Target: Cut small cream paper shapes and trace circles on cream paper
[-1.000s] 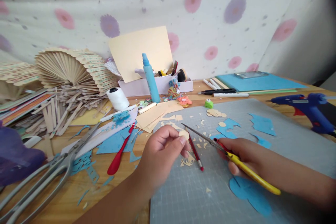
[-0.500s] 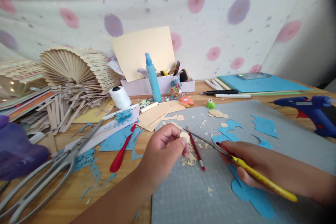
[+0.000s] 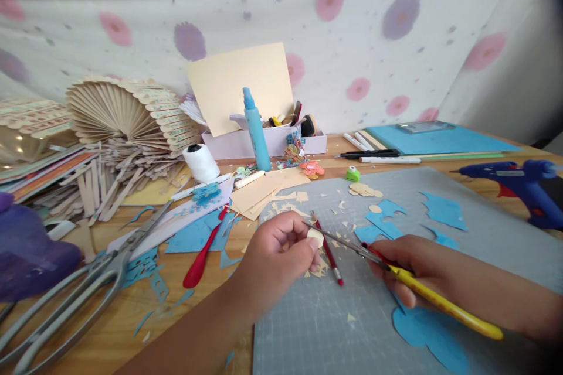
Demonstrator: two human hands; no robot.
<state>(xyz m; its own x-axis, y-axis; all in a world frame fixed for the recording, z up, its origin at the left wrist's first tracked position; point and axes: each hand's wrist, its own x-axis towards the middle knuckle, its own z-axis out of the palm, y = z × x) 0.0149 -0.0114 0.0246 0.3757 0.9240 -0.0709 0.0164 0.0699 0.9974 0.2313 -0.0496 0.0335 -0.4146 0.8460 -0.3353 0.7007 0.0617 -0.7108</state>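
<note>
Cream, roundish paper [image 3: 316, 237] sits pinched in the left hand [image 3: 279, 255], the right hand [image 3: 424, 258] gripping yellow-handled scissors [image 3: 444, 299].

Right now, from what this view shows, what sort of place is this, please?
Probably a craft workspace: paper scraps lie on a gray cutting mat, a blue glue gun is at the far right, and the right hand holds yellow-handled scissors.
</note>
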